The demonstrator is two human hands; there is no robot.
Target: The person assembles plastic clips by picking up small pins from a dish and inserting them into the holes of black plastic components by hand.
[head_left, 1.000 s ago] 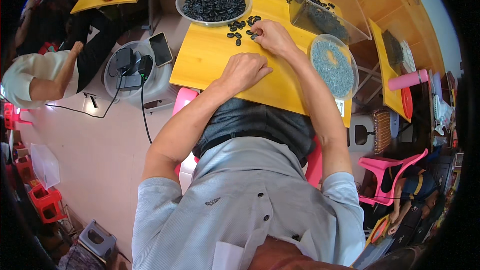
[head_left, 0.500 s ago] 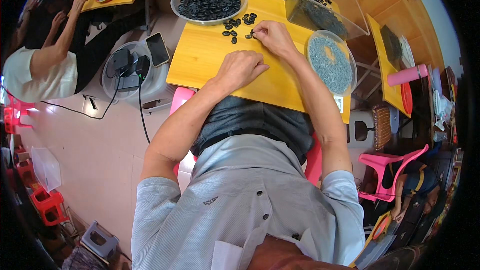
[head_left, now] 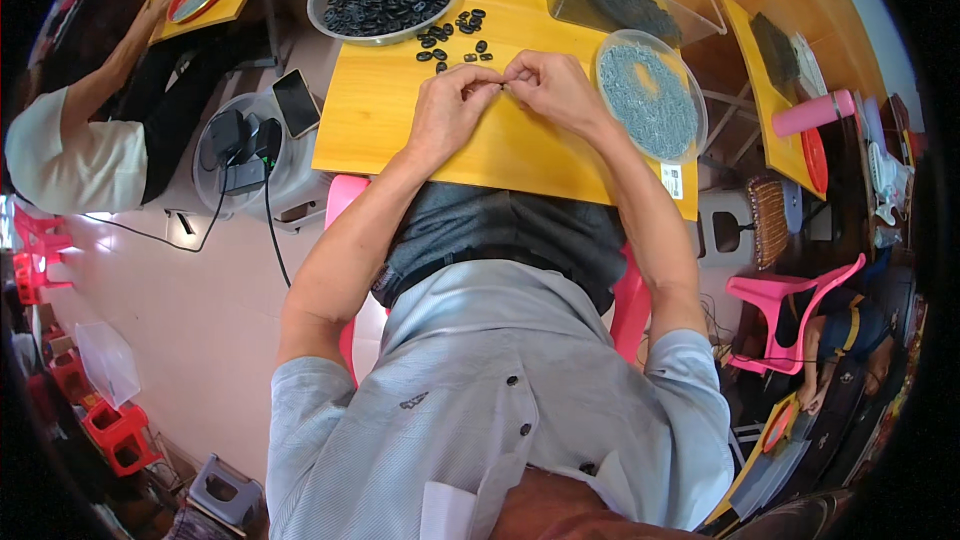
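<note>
My left hand (head_left: 447, 112) and my right hand (head_left: 555, 90) meet fingertip to fingertip above the yellow table (head_left: 375, 120). Both are closed in a pinch. A dark bit of a small black piece (head_left: 503, 86) shows between the fingertips; the fingers cover most of it. Just beyond the hands lie several loose black oval pieces (head_left: 440, 55) with holes in them. A round clear tub (head_left: 314, 2) heaped with the same black pieces stands at the far left of the table. To the right of my right hand is a round tub (head_left: 702, 120) of small silvery metal parts.
A clear rectangular bin (head_left: 640, 15) with black pieces stands at the back right. Left of the table, a phone (head_left: 297, 103) and black adapters (head_left: 240, 140) with cables rest on containers. Another person (head_left: 85, 150) sits at the far left. A pink chair (head_left: 790, 315) stands right.
My right hand has drawn back from the loose black pieces toward me. My left hand has risen from the table to meet it, its fingers now pinched. The whole view has shifted slightly.
</note>
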